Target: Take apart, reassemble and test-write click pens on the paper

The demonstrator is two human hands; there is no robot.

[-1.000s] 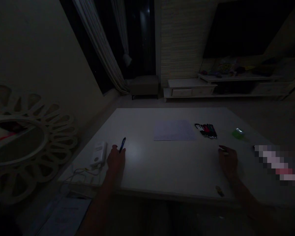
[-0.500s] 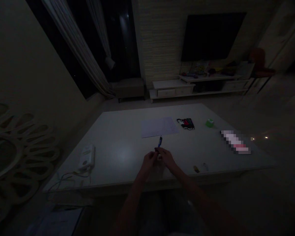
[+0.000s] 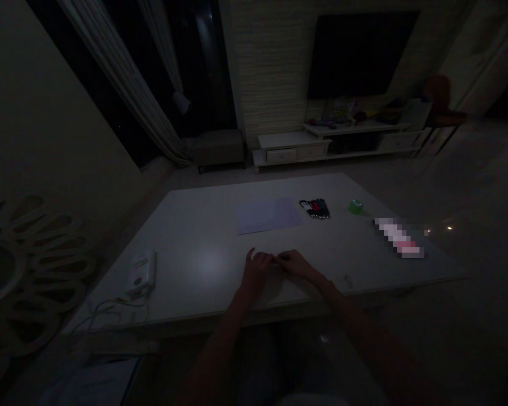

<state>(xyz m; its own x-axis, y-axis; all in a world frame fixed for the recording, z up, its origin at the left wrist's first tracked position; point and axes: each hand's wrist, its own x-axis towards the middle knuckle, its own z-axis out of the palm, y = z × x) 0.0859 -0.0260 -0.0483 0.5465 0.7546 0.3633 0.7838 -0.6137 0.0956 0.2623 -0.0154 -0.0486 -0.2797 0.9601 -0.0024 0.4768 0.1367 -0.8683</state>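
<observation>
Curled and nearly closed, your left hand and right hand meet at the fingertips over the smooth white table; it's too dark to tell whether they pinch anything. Ahead of them lies a thin sheet of paper, with a tight row of slim pens just beside it. Farther right sits a small green object; well left, a white plastic box trails a cable.

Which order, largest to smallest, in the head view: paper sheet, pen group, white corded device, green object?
Largest: sheet of paper.
Middle, unranked: white corded device and group of pens look alike, and the device sits nearer the camera.
Smallest: green object.
</observation>
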